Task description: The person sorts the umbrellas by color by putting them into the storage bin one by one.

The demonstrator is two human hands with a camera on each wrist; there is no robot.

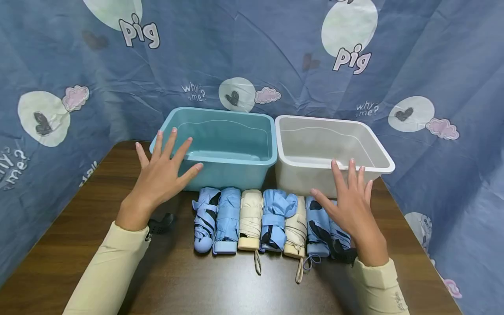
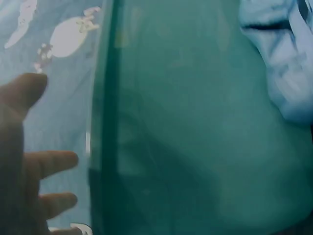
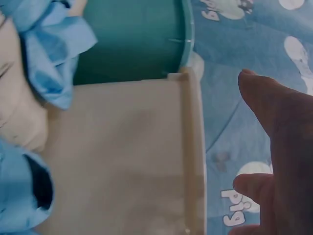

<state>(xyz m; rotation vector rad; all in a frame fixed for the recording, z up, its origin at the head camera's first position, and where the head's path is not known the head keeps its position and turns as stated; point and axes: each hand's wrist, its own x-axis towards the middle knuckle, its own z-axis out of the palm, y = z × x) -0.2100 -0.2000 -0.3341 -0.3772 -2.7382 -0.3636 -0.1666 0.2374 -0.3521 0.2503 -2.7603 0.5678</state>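
Note:
My left hand [image 1: 159,175] is spread over the left front corner of the teal bin [image 1: 228,175], fingers straight and holding nothing. On the other side my right hand [image 1: 352,210] is also spread and bare, in front of the white bin [image 1: 303,179] and over the right end of a row of folded umbrellas. The row mixes blue umbrellas [image 1: 227,218] and cream umbrellas [image 1: 250,214], lying side by side with their handles towards me. Part of the rightmost blue umbrella [image 1: 339,234] is hidden by the right hand and its wrist strap.
Both bins stand close together at the back of the brown wooden table [image 1: 220,288]. Behind them hangs a blue patterned cloth [image 1: 252,52]. Two cord loops [image 1: 257,262] trail from the cream umbrellas, and a blue one lies near the right. Bare tabletop shows in front.

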